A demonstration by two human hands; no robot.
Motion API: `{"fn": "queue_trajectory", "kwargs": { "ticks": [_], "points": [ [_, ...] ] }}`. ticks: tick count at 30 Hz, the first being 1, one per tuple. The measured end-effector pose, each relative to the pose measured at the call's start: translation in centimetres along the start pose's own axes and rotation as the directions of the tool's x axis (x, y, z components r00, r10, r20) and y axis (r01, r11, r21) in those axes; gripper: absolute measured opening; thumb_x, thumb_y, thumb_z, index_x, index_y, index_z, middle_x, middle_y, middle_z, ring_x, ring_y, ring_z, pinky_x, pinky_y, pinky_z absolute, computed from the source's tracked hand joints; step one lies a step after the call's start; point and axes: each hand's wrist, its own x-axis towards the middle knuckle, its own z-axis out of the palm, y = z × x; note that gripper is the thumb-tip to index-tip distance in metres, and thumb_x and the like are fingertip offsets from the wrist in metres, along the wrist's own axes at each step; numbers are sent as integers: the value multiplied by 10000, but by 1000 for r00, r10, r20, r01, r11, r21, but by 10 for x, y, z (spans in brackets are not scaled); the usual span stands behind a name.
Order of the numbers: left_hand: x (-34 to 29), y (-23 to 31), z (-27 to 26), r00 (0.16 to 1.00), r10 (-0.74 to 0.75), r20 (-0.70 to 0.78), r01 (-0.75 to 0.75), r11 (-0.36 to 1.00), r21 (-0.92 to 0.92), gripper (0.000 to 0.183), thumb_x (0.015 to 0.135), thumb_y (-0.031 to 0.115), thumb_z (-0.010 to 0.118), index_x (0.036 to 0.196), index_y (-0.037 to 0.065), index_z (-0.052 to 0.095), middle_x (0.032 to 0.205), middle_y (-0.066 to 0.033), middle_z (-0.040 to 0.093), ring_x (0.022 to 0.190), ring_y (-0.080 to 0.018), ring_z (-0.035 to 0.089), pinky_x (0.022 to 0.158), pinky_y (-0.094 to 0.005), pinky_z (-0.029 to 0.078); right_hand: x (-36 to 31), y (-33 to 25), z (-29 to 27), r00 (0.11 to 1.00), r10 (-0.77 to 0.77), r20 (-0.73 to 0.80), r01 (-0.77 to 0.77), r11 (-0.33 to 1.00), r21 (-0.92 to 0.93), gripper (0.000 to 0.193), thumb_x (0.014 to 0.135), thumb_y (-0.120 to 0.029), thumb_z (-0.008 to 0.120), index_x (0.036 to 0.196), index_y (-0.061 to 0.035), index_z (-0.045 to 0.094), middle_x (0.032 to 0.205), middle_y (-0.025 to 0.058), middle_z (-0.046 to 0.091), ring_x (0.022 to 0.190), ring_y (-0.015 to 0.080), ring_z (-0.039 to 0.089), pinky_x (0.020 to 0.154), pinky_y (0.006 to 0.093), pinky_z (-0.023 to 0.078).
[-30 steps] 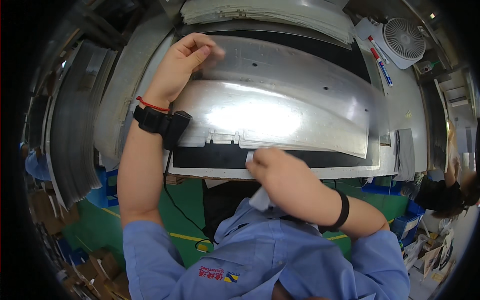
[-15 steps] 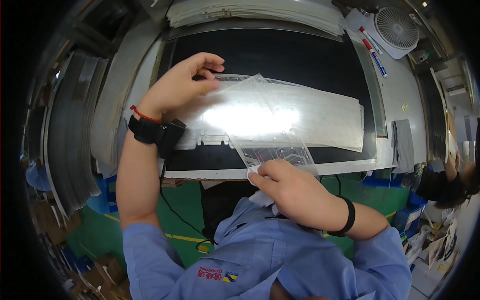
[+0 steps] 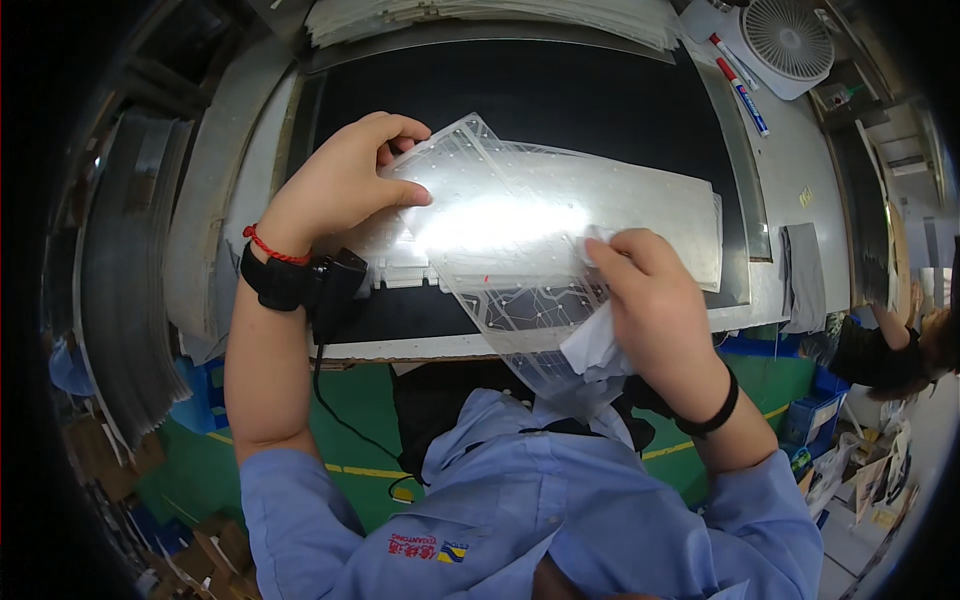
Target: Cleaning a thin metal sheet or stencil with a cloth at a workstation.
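A clear flexible sheet with printed circuit lines [image 3: 535, 308] lies slantwise over a stack of pale translucent sheets [image 3: 660, 210]. Its lower end hangs past the table's front edge. My left hand [image 3: 350, 175] pinches the sheet's upper left edge, thumb on top and fingers curled behind. In my right hand [image 3: 655, 300] is a crumpled white cloth [image 3: 597, 345], pressed against the clear sheet's right side near the table front. Bright glare hides part of the sheet's middle.
Beneath the stack is a black work surface [image 3: 400, 90]. More sheets [image 3: 490, 22] are piled along the back. A white fan [image 3: 788, 40], red-capped markers [image 3: 742, 98] and a grey cloth [image 3: 803, 275] are at the right. A black cable [image 3: 335, 405] hangs by my left forearm.
My left hand has closed on the clear sheet's edge, and the sheet has shifted up-left. My right hand with the cloth has moved right and up from the sheet's lower end.
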Motion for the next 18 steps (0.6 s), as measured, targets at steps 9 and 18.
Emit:
{"fn": "queue_trajectory", "kwargs": {
  "ticks": [9,18],
  "points": [
    [1,-2,-1,1000,27,11,-27,999,35,554,729,139,833,1236,7,655,1074,-85,614,885,-174,531,836,-299,490,13,-8,6,974,-194,120,206,975,-89,374,765,-31,640,1129,52,657,962,90,586,874,236,601,731,316,552],
    [1,0,0,999,14,31,-14,1000,-4,587,711,124,838,1257,26,647,1021,-42,569,918,-169,486,867,-298,443,19,-9,7,971,-205,121,214,975,-62,332,771,-33,636,1094,42,652,968,91,584,884,244,598,735,336,552]
  ]
}}
